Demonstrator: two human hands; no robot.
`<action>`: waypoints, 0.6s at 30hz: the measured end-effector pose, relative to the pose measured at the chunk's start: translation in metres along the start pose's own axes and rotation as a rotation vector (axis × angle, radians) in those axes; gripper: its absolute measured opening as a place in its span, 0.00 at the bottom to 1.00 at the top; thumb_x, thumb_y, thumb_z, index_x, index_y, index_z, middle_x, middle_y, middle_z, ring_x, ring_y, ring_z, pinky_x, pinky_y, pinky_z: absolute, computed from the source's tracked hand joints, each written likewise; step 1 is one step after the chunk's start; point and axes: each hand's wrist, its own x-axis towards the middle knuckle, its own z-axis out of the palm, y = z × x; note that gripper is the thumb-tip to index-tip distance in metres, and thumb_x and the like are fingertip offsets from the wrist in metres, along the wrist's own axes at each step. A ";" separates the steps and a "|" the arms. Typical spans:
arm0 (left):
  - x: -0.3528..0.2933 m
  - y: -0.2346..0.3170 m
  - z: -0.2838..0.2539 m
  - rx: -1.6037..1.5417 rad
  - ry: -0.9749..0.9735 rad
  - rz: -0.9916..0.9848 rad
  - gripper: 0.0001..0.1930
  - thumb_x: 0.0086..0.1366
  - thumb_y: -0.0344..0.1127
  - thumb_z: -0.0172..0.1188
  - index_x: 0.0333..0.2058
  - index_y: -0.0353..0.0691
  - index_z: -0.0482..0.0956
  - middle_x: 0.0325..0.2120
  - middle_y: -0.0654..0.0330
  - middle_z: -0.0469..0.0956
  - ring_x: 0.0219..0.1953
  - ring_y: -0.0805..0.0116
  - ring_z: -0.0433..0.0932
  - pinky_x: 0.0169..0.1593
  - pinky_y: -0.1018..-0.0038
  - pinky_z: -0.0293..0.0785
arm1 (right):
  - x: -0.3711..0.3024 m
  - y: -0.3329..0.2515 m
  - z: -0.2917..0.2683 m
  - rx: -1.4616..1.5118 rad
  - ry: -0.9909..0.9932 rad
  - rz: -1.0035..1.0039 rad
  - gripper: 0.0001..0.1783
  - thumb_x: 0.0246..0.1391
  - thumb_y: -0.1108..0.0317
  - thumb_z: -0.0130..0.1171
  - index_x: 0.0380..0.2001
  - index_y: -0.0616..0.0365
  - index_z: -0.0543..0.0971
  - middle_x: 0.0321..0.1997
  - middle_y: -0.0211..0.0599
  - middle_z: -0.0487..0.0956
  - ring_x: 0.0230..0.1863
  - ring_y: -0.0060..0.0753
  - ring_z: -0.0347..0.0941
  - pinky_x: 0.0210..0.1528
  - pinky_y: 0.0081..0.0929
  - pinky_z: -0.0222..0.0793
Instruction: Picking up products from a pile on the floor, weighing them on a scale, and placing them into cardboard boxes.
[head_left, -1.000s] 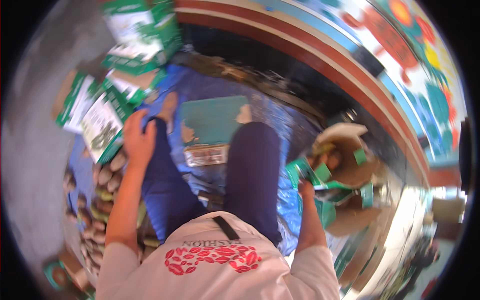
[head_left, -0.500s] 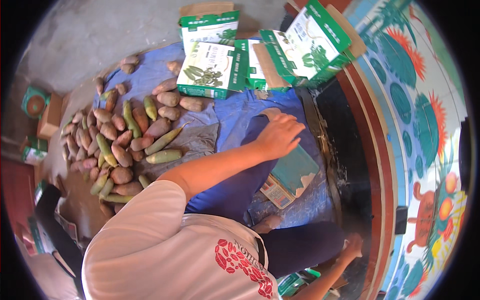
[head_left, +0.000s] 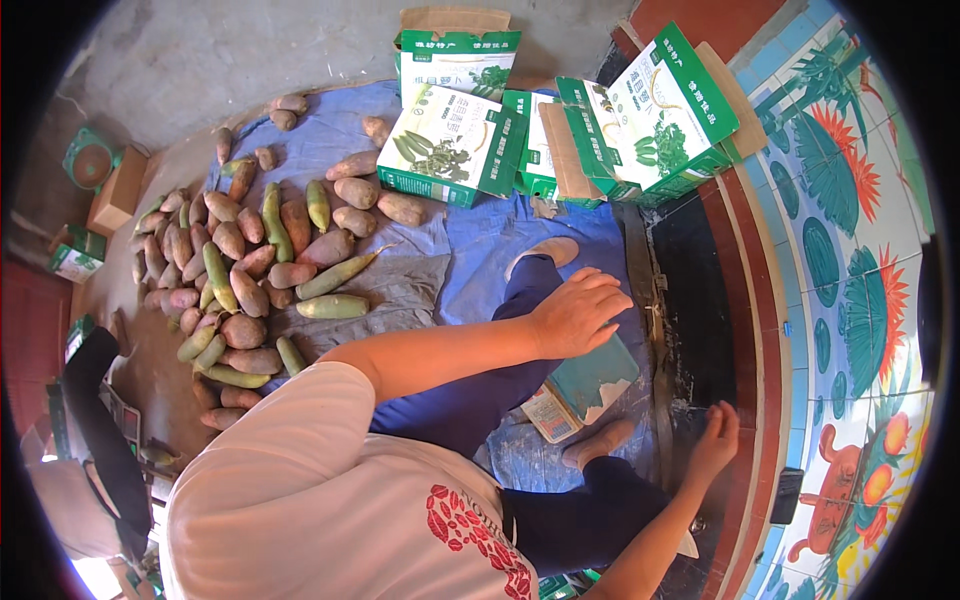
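Note:
My left hand [head_left: 582, 312] hangs over my bent knee, palm down, its fingers loosely bent and slightly apart with nothing visible in them. Just beneath it, partly covered by the hand, lies a scale [head_left: 590, 380] with a worn teal plate and a keypad. My right hand [head_left: 714, 446] is raised beside the dark ledge on the right, fingers loosely bent; I see nothing in it. To the left, a heap of reddish-brown sweet potatoes [head_left: 243, 331] and long green radishes [head_left: 275, 225] spreads over a blue tarp [head_left: 480, 250]; neither hand touches them.
White-and-green cartons [head_left: 445, 145] with raised flaps stand at the far edge of the tarp. A dark ledge [head_left: 695, 300] with a red-brown border runs along the right, below a painted tile wall [head_left: 820, 260]. Another person's dark-clad leg [head_left: 90, 400] shows at far left.
My right hand has risen from low beside my leg to over the dark ledge. My left hand has shifted slightly right and down in the picture. The view has shifted a little.

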 end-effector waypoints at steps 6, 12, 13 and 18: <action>0.008 -0.046 -0.027 0.024 0.089 -0.176 0.18 0.49 0.32 0.57 0.41 0.40 0.71 0.45 0.52 0.69 0.50 0.52 0.66 0.54 0.60 0.60 | -0.015 -0.023 0.017 -0.329 -0.120 -0.180 0.07 0.51 0.74 0.51 0.33 0.64 0.74 0.31 0.44 0.75 0.32 0.41 0.73 0.34 0.29 0.67; -0.040 -0.178 -0.012 0.423 -0.122 -0.458 0.20 0.47 0.37 0.60 0.42 0.42 0.72 0.52 0.51 0.62 0.55 0.51 0.60 0.55 0.58 0.58 | -0.018 -0.011 0.005 -0.385 -0.113 -0.184 0.06 0.52 0.74 0.50 0.33 0.65 0.74 0.31 0.45 0.75 0.31 0.42 0.72 0.33 0.30 0.66; -0.049 -0.196 -0.008 0.417 -0.130 -0.459 0.20 0.47 0.37 0.60 0.42 0.42 0.72 0.52 0.51 0.62 0.55 0.51 0.60 0.55 0.58 0.58 | -0.019 -0.013 0.004 -0.396 -0.125 -0.174 0.07 0.52 0.74 0.50 0.33 0.65 0.74 0.31 0.45 0.75 0.31 0.42 0.72 0.33 0.30 0.66; -0.079 -0.261 -0.003 0.681 -0.513 -0.772 0.24 0.49 0.38 0.57 0.48 0.52 0.71 0.60 0.53 0.51 0.63 0.52 0.47 0.60 0.52 0.49 | -0.023 -0.002 0.001 -0.467 -0.212 -0.054 0.07 0.52 0.74 0.49 0.33 0.65 0.73 0.30 0.45 0.74 0.31 0.44 0.71 0.32 0.32 0.65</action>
